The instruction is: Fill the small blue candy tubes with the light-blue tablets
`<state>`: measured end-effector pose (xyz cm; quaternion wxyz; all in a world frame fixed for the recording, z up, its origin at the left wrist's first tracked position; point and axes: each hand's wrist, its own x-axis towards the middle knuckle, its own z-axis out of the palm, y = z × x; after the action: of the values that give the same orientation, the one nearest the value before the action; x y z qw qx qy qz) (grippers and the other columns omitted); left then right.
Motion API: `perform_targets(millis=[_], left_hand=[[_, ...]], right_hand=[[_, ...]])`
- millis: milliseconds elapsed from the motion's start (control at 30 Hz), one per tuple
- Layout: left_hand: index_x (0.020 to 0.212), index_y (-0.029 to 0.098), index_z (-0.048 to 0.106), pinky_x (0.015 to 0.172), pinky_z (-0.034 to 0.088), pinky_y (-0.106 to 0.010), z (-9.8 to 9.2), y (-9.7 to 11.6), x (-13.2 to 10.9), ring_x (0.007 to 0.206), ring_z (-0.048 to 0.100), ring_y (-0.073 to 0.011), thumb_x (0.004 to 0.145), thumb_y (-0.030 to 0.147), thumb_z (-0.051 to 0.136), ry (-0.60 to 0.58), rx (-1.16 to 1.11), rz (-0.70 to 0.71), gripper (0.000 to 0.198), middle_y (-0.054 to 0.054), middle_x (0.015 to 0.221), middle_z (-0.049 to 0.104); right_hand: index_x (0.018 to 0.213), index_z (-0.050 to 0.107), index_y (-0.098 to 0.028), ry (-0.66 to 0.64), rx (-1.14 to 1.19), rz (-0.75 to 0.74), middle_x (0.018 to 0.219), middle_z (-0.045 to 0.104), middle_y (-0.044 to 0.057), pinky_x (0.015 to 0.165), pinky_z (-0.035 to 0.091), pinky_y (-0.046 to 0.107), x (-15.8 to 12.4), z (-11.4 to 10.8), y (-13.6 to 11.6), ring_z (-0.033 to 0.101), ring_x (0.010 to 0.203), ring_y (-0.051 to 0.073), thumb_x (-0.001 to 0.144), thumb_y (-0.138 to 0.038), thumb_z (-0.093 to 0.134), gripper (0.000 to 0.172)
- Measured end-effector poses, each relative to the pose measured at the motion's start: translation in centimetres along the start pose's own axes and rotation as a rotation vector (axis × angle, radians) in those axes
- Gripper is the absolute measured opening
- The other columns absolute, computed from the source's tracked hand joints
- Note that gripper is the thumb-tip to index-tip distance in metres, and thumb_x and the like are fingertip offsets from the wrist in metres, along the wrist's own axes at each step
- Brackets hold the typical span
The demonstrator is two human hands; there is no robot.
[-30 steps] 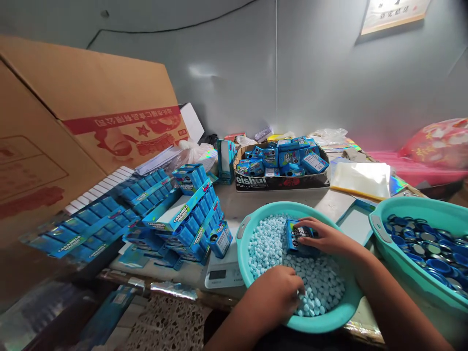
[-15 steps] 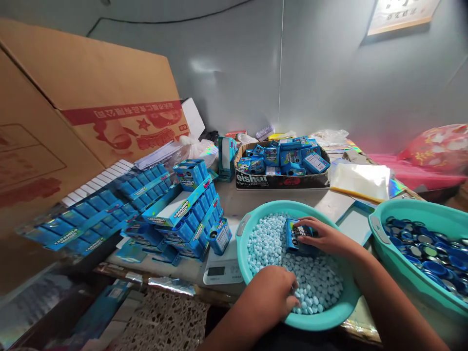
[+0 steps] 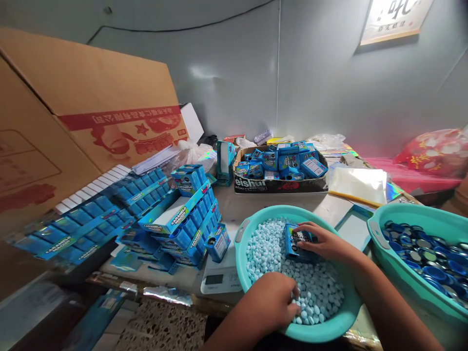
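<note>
A turquoise plastic basin [image 3: 239,258] is filled with pale-blue candies [image 3: 263,251]. My right hand [image 3: 325,241] grips a small blue candy box [image 3: 291,243] from its right side, low over the candies. Down in the near part of the basin, my left hand [image 3: 271,298] has its fingers curled against the candies. What lies within those fingers is hidden. Left of the basin, another blue box [image 3: 218,242] stands on a white digital scale [image 3: 222,282]; its display is too small to read.
Stacked display trays [image 3: 183,219] of blue boxes stand at the left, before a big carton [image 3: 120,92]. A black carton [image 3: 263,185] of loose blue boxes sits behind the basin. To the right is a second basin [image 3: 402,273] with blue and silvery lids. Clear sheets [image 3: 358,183] lie behind it.
The camera view has tilted slightly, so everything sits a little lower and left. Both hands keep nearly the same places in the basin, the right one still on the box.
</note>
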<state>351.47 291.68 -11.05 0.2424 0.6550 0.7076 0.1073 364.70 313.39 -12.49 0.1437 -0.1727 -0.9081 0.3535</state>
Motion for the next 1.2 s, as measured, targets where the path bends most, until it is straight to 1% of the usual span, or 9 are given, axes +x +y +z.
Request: perform_targets(millis=[133,300,500,600,667,733,900,1033,1200], left_hand=[[0.106,0.021,0.076,0.067,0.038,-0.029,0.0,-0.33,0.18,0.083,0.067,-0.0216,0.075,0.035,0.072,-0.005,-0.065,-0.022,0.034,-0.007,0.091,0.077],[0.112,0.024,0.076,0.06,0.034,-0.026,-0.12,-0.58,0.48,0.07,0.062,-0.0165,0.068,0.043,0.08,-0.041,-0.154,0.023,0.048,-0.003,0.085,0.076],[0.102,0.024,0.079,0.058,0.03,-0.025,0.13,-0.82,0.5,0.067,0.057,-0.0145,0.069,0.044,0.079,-0.024,-0.15,0.035,0.038,-0.002,0.082,0.075],[0.098,0.024,0.079,0.058,0.029,-0.026,0.25,-0.58,0.3,0.066,0.055,-0.0135,0.074,0.041,0.074,0.001,-0.148,0.02,0.03,-0.002,0.081,0.074],[0.091,0.021,0.079,0.058,0.027,-0.027,0.36,-0.38,0.16,0.068,0.054,-0.0139,0.078,0.038,0.07,0.029,-0.1,0.02,0.024,-0.003,0.08,0.074],[0.088,0.019,0.079,0.059,0.026,-0.029,0.52,-0.27,0.06,0.072,0.055,-0.015,0.079,0.036,0.067,0.049,-0.047,0.016,0.022,-0.005,0.082,0.073],[0.09,0.019,0.077,0.063,0.03,-0.028,0.86,-0.48,-0.09,0.077,0.058,-0.0161,0.079,0.036,0.066,0.065,-0.061,0.008,0.023,-0.005,0.086,0.073],[0.091,0.019,0.075,0.068,0.033,-0.029,0.75,-0.56,-0.19,0.083,0.06,-0.0176,0.083,0.037,0.063,0.092,-0.071,0.032,0.023,-0.005,0.09,0.072],[0.09,0.02,0.071,0.074,0.037,-0.03,0.61,-0.47,-0.29,0.09,0.061,-0.0187,0.087,0.037,0.06,0.108,-0.081,0.043,0.02,-0.004,0.095,0.07]], right_hand=[[0.128,0.062,-0.023,0.002,0.02,-0.007,0.139,0.053,0.01,0.115,0.036,0.042,0.03,0.07,0.19,0.048,0.132,0.03,0.087,-0.07,0.058,0.063],[0.129,0.061,-0.024,0.003,0.018,-0.011,0.138,0.053,0.009,0.115,0.036,0.042,-0.04,0.07,0.17,0.048,0.131,0.029,0.088,-0.069,0.057,0.061],[0.127,0.062,-0.024,0.008,0.015,0.003,0.137,0.054,0.008,0.115,0.037,0.041,-0.17,0.0,-0.2,0.049,0.131,0.028,0.088,-0.069,0.057,0.059],[0.127,0.062,-0.024,0.009,0.015,0.009,0.14,0.053,0.008,0.115,0.037,0.04,-0.23,-0.02,-0.42,0.049,0.132,0.029,0.087,-0.069,0.058,0.061],[0.127,0.062,-0.023,0.016,0.007,0.005,0.14,0.053,0.009,0.114,0.038,0.04,-0.23,0.02,-0.4,0.049,0.132,0.03,0.087,-0.069,0.057,0.061],[0.126,0.063,-0.023,0.025,-0.004,-0.005,0.139,0.055,0.009,0.114,0.038,0.04,-0.19,0.09,-0.24,0.05,0.13,0.03,0.087,-0.069,0.057,0.06],[0.127,0.062,-0.024,0.016,-0.006,-0.012,0.138,0.055,0.008,0.115,0.037,0.04,-0.12,0.18,0.17,0.051,0.129,0.028,0.088,-0.067,0.056,0.058],[0.128,0.061,-0.023,0.018,0.005,-0.006,0.14,0.053,0.009,0.116,0.036,0.041,-0.2,0.1,0.1,0.049,0.131,0.028,0.089,-0.065,0.056,0.058],[0.125,0.063,-0.024,0.022,0.013,-0.015,0.136,0.056,0.008,0.115,0.037,0.041,-0.17,0.13,0.14,0.051,0.128,0.028,0.089,-0.065,0.056,0.055]])
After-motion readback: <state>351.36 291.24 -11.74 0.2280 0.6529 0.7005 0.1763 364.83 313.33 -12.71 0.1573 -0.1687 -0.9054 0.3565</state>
